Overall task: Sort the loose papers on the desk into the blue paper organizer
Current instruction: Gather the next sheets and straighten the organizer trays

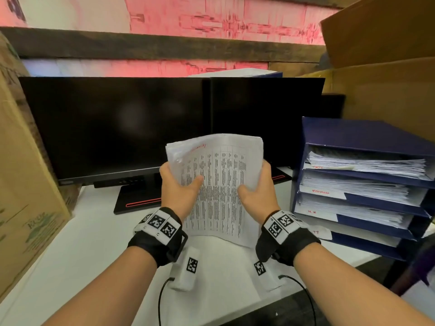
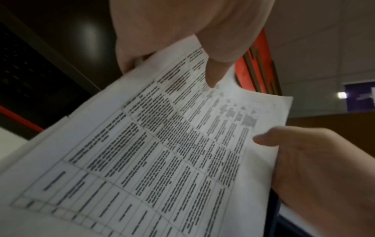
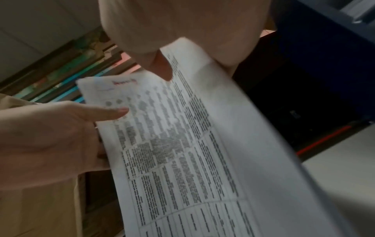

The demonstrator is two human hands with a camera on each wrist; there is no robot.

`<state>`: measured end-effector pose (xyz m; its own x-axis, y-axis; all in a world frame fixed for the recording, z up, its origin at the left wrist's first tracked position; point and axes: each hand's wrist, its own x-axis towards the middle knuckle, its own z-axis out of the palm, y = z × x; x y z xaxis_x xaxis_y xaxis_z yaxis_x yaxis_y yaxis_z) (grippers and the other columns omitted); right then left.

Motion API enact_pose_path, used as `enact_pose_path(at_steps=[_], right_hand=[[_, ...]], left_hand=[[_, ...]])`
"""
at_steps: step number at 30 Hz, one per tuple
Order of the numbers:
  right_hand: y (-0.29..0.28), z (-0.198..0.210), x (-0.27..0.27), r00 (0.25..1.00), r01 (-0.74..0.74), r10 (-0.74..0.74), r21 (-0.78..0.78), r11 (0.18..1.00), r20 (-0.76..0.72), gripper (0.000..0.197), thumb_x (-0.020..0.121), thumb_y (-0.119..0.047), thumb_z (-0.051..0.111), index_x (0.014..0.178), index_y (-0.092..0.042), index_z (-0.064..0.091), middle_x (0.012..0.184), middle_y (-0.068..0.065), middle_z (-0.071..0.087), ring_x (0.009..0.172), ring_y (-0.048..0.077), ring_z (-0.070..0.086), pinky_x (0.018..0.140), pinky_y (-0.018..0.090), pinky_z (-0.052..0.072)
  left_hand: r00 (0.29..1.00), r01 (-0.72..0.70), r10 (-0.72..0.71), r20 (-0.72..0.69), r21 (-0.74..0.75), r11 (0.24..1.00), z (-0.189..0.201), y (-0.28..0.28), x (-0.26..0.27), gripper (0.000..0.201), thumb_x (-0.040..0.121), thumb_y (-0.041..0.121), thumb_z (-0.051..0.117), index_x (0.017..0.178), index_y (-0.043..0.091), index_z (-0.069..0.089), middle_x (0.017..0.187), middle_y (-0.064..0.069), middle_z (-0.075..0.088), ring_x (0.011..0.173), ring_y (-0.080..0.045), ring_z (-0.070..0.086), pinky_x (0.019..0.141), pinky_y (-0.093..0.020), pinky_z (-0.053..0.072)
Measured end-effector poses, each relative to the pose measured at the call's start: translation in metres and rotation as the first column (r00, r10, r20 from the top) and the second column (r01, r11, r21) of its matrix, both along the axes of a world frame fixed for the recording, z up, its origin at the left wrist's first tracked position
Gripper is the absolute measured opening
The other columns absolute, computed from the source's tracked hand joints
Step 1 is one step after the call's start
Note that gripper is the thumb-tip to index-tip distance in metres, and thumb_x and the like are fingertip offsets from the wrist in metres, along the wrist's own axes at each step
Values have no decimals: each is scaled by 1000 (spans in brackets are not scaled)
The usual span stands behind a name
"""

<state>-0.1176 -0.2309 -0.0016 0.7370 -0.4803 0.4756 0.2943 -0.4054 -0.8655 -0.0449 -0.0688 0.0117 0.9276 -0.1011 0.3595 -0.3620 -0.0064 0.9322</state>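
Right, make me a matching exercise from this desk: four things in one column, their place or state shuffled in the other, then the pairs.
Things
1. sheaf of papers
2. blue paper organizer
3. monitors
4. cardboard box

Places or states
A. dark, at the back of the desk
B. standing at the desk's left edge
C. held up in both hands, left hand and right hand
D. on the right, trays already stacked with paper

Pairs: 1-C, 2-D, 3-A, 4-B
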Motion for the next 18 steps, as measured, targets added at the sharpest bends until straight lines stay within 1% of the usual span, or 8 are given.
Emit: enact_pose_path(at_steps=[3,6,8,9,11,13,16,18], right_hand=[[4,6,2,1000,3,-2,-57,998,11,59,86,8,48,135,-20,30,110,-9,51,99,8,57,74,21,56],[5,11,3,999,2,0,-54,999,44,65,85,10,46,137,-22,25,112,-9,47,107,17,56,77,32,58],[4,15,1,995,12,-10,-22,1000,98,80,82,10,51,143,-28,16,131,-3,41,118,16,50,85,26,57],[4,19,1,992,48,-43,-36,998,122,88,81,11,53,147,-29,11,141,-5,33,122,10,44,88,16,52],[4,27,1,985,152,-134,-168,974,112,96,80,9,55,150,-32,3,143,-13,19,108,-2,40,74,4,47],[6,33,2,976,216,-195,-330,919,97,96,80,6,56,148,-39,7,141,-9,20,90,3,47,62,16,52],[5,35,2,968,250,-241,-365,897,69,82,82,5,53,146,-36,22,141,-2,25,85,5,51,65,17,50],[1,34,0,967,253,-247,-338,906,63,74,85,4,52,144,-33,28,142,-4,27,82,-6,46,64,6,40]], left_hand=[[996,-28,22,88,66,997,4,-5,-5,43,93,12,57,129,20,36,109,7,54,100,-13,60,79,-30,53],[993,-41,36,110,41,998,10,-4,-3,45,93,8,55,129,21,31,110,4,52,99,-14,60,82,-35,56],[992,-38,35,118,18,999,12,0,-1,58,88,6,62,130,25,26,120,0,50,107,-17,59,83,-36,57],[990,-38,36,136,13,999,12,2,-1,65,86,5,65,131,28,24,123,0,48,111,-18,58,85,-38,57],[981,-48,38,189,52,997,13,5,-3,77,84,6,68,134,37,20,131,2,44,118,-17,54,91,-41,54],[962,-97,60,265,131,987,14,5,-8,85,85,7,67,141,40,14,143,1,36,121,-11,50,96,-36,50],[933,-178,88,350,232,956,15,7,-10,80,89,2,60,148,32,14,148,6,28,95,10,43,82,-12,44],[935,-185,84,345,272,944,15,12,-8,79,89,1,59,146,35,16,147,6,30,98,4,43,82,-16,44]])
